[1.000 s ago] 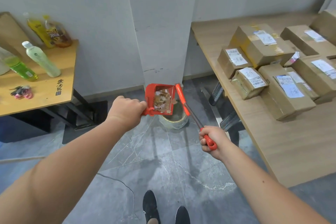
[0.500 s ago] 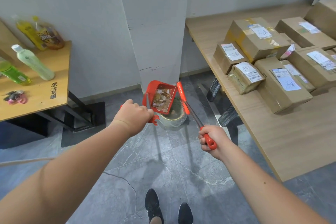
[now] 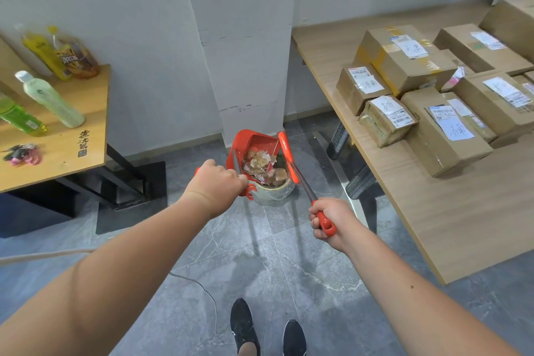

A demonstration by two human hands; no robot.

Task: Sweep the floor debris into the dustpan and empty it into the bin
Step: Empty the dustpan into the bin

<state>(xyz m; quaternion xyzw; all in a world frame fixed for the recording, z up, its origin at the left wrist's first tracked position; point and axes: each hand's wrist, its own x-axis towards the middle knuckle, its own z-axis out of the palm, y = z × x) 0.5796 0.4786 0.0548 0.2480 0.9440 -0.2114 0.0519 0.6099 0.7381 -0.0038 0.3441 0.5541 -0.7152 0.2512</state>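
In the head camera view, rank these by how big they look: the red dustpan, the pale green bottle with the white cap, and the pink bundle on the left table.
1. and 2. Red dustpan and pale green bottle: too alike, and at different distances, so unranked.
3. Pink bundle: clearly smallest.

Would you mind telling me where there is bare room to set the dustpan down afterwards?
The right table has a bare stretch at its near end, in front of the cardboard boxes; its far half is crowded. The grey floor between the bin and the shoes is open. The left table holds bottles.
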